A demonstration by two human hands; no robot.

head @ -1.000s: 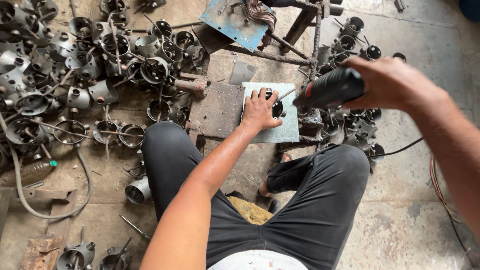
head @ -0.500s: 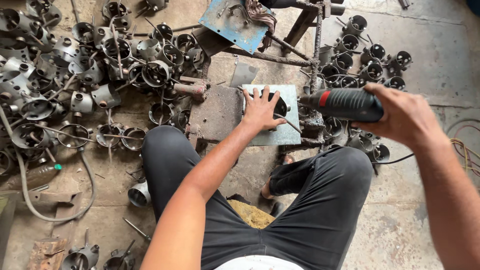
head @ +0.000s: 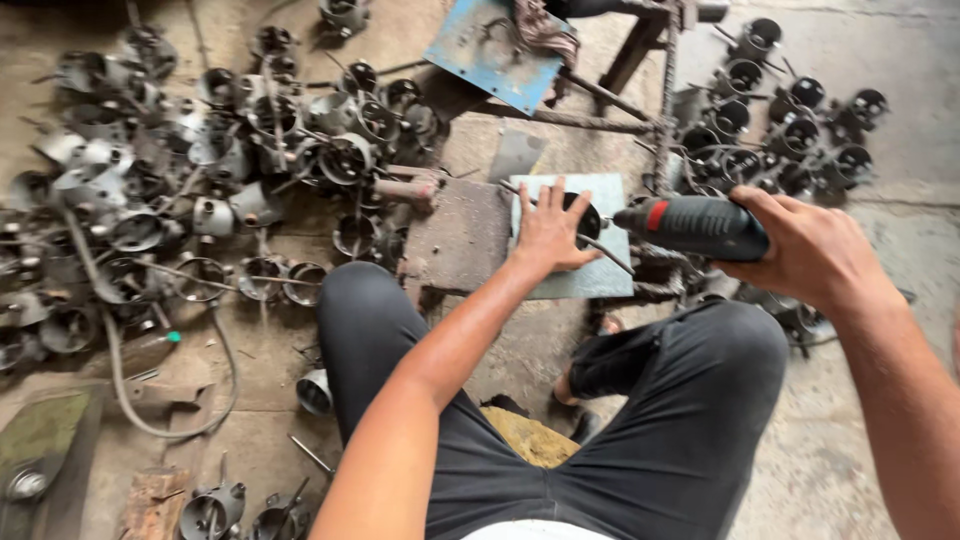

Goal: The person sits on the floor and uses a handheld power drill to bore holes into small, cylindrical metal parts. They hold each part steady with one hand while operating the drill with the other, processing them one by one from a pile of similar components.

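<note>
My left hand (head: 548,231) presses flat, fingers spread, on a dark round metal part (head: 583,217) lying on a pale grey-blue plate (head: 590,272). My right hand (head: 797,249) grips a dark green power drill (head: 697,227) with a red band, held level. Its tip points left at the round part, just right of my left fingers. A thin metal rod (head: 605,253) lies slanted across the plate under the drill. My knees in black trousers frame the plate.
A rusty brown steel block (head: 460,233) sits left of the plate. Heaps of grey metal cylinder parts (head: 180,190) cover the floor at left, and rows of darker ones (head: 780,120) stand at right. A blue sheet (head: 497,50) and a welded frame (head: 660,90) lie behind.
My right hand has brought the drill down and to the left, so its tip is now close to the round part. My left hand has stayed pressed on that part.
</note>
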